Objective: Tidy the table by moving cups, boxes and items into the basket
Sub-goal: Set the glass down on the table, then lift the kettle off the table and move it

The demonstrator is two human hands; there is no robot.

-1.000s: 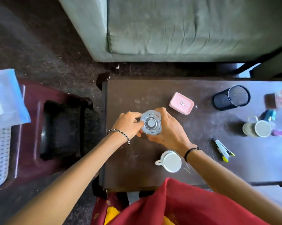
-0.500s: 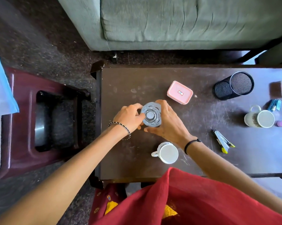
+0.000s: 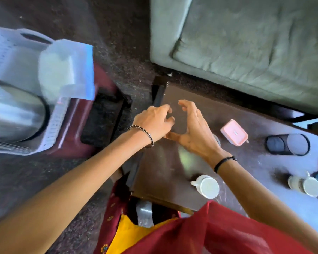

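Note:
The frame is motion-blurred. My left hand and my right hand hover side by side over the left end of the dark table, fingers curved and apart, with only bare table showing between them. A grey sliver that may be the clear glass peeks out behind my right hand. A white mug stands near the front edge. Right of my hands lie a pink box, a black mesh holder on its side and a second mug. The white basket sits at the left.
The basket rests on a maroon stool and holds a steel vessel and a clear container with a blue edge. A green sofa runs behind the table. Dark floor separates stool and table.
The view swung left, bringing the basket into sight. Both hands moved toward the table's left end, and the glass they held between them is no longer seen in their grip.

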